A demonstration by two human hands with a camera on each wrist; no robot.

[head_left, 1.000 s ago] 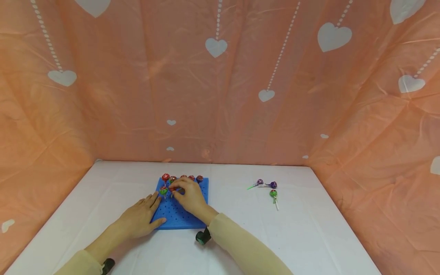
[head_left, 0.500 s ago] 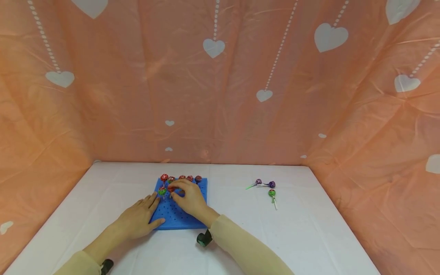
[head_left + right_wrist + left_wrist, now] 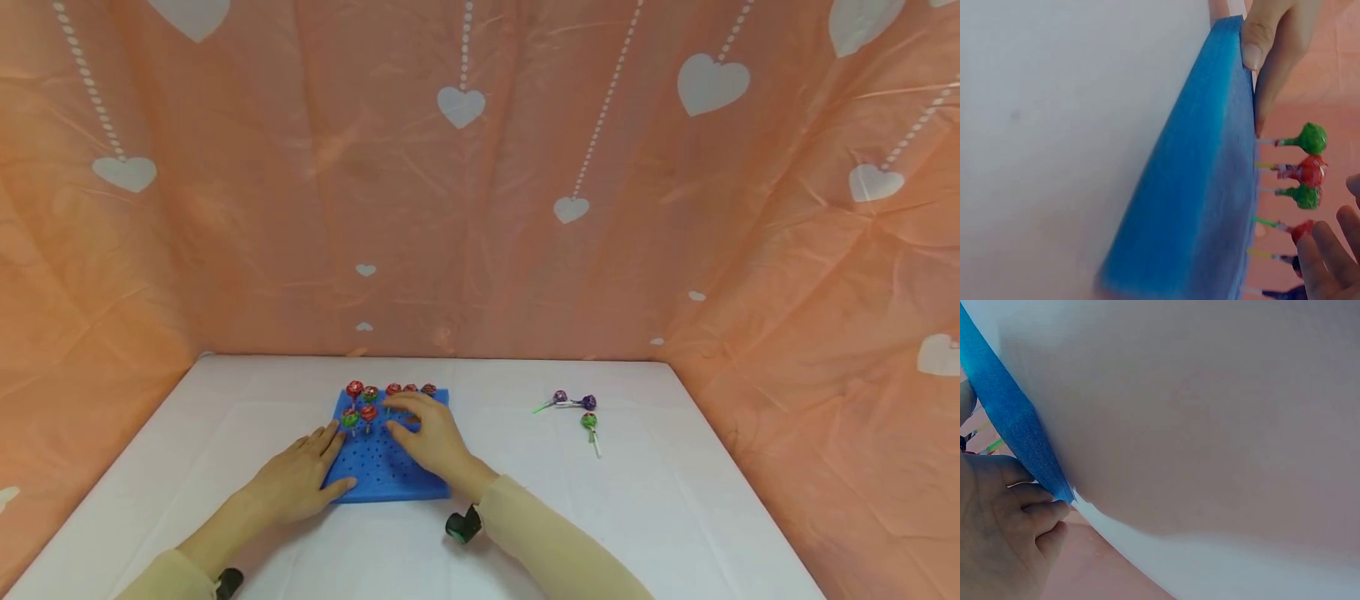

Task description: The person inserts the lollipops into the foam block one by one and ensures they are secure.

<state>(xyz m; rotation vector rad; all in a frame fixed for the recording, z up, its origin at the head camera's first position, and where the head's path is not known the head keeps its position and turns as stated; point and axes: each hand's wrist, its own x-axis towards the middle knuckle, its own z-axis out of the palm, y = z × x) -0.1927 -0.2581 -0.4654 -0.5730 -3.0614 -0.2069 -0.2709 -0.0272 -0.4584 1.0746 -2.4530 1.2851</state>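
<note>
A blue perforated foam board lies on the white table. My left hand rests along its left edge, fingers stretched out and thumb on the front left corner. Several wrapped lollipops stand upright in the board's back part, including a red one at the back left corner. In front of that row stand a green lollipop and a red-orange lollipop. My right hand hovers over the board just right of that pair, thumb and fingers apart with nothing between them. In the right wrist view its fingers overlap the lollipops.
Three loose lollipops lie on the table to the right: a purple one, another purple one beside it, and a green one nearer. An orange curtain with white hearts encloses the back and sides of the table.
My right hand has let go of the red-orange lollipop, which stands in the board, and has drawn back to the right with its fingers spread. The left hand stays on the board.
</note>
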